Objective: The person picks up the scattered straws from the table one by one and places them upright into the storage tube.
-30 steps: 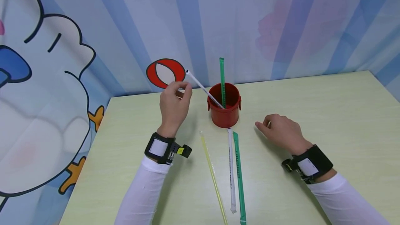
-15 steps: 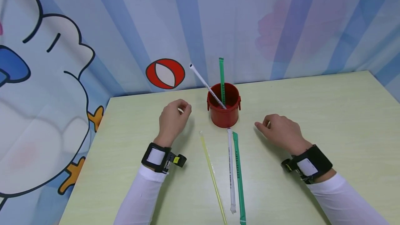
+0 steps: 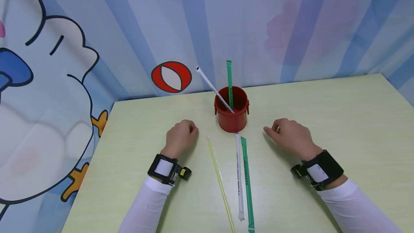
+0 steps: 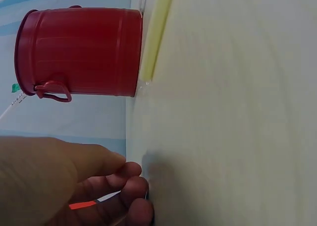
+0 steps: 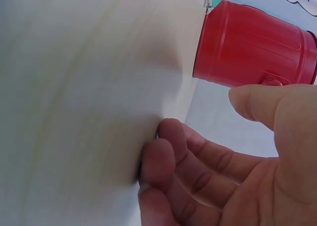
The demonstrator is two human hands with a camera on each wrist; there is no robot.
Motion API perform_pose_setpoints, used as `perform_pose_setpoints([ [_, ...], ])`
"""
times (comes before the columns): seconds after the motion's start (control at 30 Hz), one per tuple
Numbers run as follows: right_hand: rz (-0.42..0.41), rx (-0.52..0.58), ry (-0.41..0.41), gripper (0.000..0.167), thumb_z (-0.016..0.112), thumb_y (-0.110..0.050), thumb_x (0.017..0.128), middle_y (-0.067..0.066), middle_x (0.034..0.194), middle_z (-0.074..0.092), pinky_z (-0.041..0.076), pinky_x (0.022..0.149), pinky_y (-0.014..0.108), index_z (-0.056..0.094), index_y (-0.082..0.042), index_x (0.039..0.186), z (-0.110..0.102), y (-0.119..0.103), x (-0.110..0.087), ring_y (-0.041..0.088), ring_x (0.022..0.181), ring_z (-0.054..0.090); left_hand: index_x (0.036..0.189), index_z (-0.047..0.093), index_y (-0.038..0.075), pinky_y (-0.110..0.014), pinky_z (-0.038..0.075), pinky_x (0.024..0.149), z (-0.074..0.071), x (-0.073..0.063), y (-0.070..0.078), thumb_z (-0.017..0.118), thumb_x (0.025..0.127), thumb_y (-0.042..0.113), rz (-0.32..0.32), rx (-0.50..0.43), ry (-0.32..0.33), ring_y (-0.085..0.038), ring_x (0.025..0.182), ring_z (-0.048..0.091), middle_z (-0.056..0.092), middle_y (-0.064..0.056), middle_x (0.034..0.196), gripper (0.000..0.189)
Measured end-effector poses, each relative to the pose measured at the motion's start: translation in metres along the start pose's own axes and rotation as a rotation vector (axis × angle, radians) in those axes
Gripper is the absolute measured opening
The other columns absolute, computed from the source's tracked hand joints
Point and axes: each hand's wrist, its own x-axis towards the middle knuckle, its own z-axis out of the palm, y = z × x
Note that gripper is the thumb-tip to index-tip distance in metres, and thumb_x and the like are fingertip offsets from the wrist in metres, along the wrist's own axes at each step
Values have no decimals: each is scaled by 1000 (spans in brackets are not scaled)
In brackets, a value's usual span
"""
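A small red bucket [image 3: 232, 120] stands upright toward the back of the table. Inside it lean a white paper-wrapped straw [image 3: 210, 84], tilted left, and a green wrapped straw [image 3: 229, 78], nearly upright. My left hand [image 3: 180, 137] rests low at the table to the bucket's left, fingers loosely curled around nothing. To the right, my right hand [image 3: 291, 136] lies with its fingertips at the tabletop and its thumb apart, also holding nothing. Between the hands lie a yellow straw [image 3: 220, 182] in clear wrap, a white wrapped straw [image 3: 239, 179] and a green wrapped straw [image 3: 248, 186].
The pale wooden table [image 3: 355, 118] ends at a blue striped curtain [image 3: 245, 21] behind it. A printed cartoon figure [image 3: 42, 125] covers the cloth at the left. The bucket has small side handles [image 4: 54, 89].
The left hand has let go of the white straw leaning in the bucket and dropped down toward me onto the table. My right hand has stayed in place.
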Motion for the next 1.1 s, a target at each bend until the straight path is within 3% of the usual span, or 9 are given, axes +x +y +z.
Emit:
perform_pose_setpoints([
  [0.6,-9,-29,-13,33,60,-36,95,2,54,47,33,47,30,66,-4,87,2,-9,-3,18,52,47,80,69,10,-30,40,53,1,-2,-4,60,93,16,20,-8,-15,-17,60,53,59,-1,68,17],
  [0.87,-64,-55,-26,33,62,-37,93,0,51,44,32,45,29,66,-5,91,4,-29,-13,16,48,43,80,69,10,-30,39,54,0,-2,-4,60,93,16,16,-4,-18,-17,61,53,57,-1,66,17],
  [1.1,-114,-101,-79,29,69,-36,89,-1,50,41,31,46,28,65,-8,86,18,-49,-23,15,49,42,79,69,11,-30,39,54,0,-2,-4,60,93,17,19,-7,-22,-16,61,52,57,0,66,18],
])
